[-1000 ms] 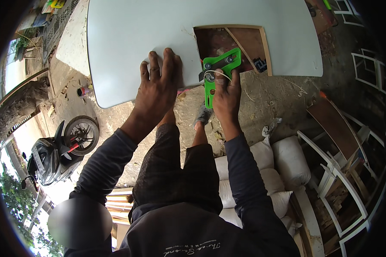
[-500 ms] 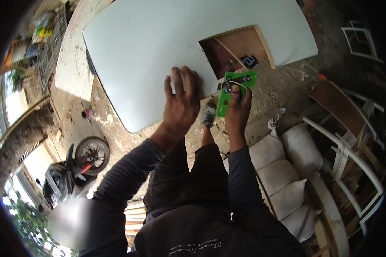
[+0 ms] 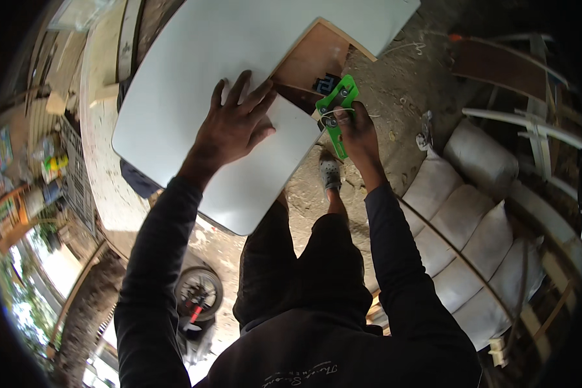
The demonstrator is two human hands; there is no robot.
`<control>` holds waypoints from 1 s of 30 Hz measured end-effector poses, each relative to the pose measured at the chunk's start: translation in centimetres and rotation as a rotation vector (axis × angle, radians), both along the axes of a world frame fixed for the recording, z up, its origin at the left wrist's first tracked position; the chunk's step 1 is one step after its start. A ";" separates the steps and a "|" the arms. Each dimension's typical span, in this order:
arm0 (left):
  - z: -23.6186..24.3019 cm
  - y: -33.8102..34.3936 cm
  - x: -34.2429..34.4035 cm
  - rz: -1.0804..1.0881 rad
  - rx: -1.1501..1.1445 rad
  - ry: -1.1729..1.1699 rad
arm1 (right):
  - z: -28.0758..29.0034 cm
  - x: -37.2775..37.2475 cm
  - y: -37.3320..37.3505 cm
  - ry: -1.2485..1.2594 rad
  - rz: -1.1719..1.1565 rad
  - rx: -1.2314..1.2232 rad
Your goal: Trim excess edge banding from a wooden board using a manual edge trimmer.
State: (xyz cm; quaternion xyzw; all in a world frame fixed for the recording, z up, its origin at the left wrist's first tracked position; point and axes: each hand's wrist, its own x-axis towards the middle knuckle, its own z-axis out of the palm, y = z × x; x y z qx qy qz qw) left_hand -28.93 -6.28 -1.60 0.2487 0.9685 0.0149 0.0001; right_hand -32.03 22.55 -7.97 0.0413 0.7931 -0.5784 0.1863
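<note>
A white panel [image 3: 194, 71] with rounded corners and a squared cut-out lies in front of me. My left hand [image 3: 229, 129] rests on its top face, fingers spread, beside the cut-out. In my right hand [image 3: 361, 145] is a green edge-banding trimmer [image 3: 347, 90], gripped with the thumb on top. The trimmer sits against the panel's edge by the cut-out's near corner. A thin pale shaving curls out around my thumb. Inside the cut-out shows a brown board, with a small dark blue object [image 3: 326, 84] near the trimmer.
Several stacked white sacks [image 3: 459, 239] fill the right side, with pale frames [image 3: 530, 126] beyond them. A pale board [image 3: 97, 181] lies under the panel's left side. A motorbike wheel [image 3: 200, 294] is at lower left. My clog [image 3: 330, 171] stands on the dirt floor.
The view has turned, so the panel appears rotated and nearer. My left hand has slid left with its fingers spread wider. My right hand keeps hold of the trimmer at the edge, now tilted differently.
</note>
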 end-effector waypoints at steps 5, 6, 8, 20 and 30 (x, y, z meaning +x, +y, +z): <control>-1.2 -0.3 -4.2 -0.382 0.049 -0.179 | -1.4 0.3 0.7 0.149 0.005 0.069; -1.7 -0.2 -4.2 -0.465 0.102 -0.113 | -1.3 0.4 0.7 0.129 0.007 0.072; -2.2 0.3 -5.1 -0.459 0.198 -0.146 | -3.0 0.8 0.7 0.136 -0.029 0.046; -2.1 0.1 -5.4 -0.394 0.221 -0.271 | -4.7 3.9 -1.7 0.183 -0.346 -0.355; -3.0 -0.3 -5.3 -0.394 0.134 -0.202 | -2.7 7.2 -8.8 0.289 -0.908 -0.186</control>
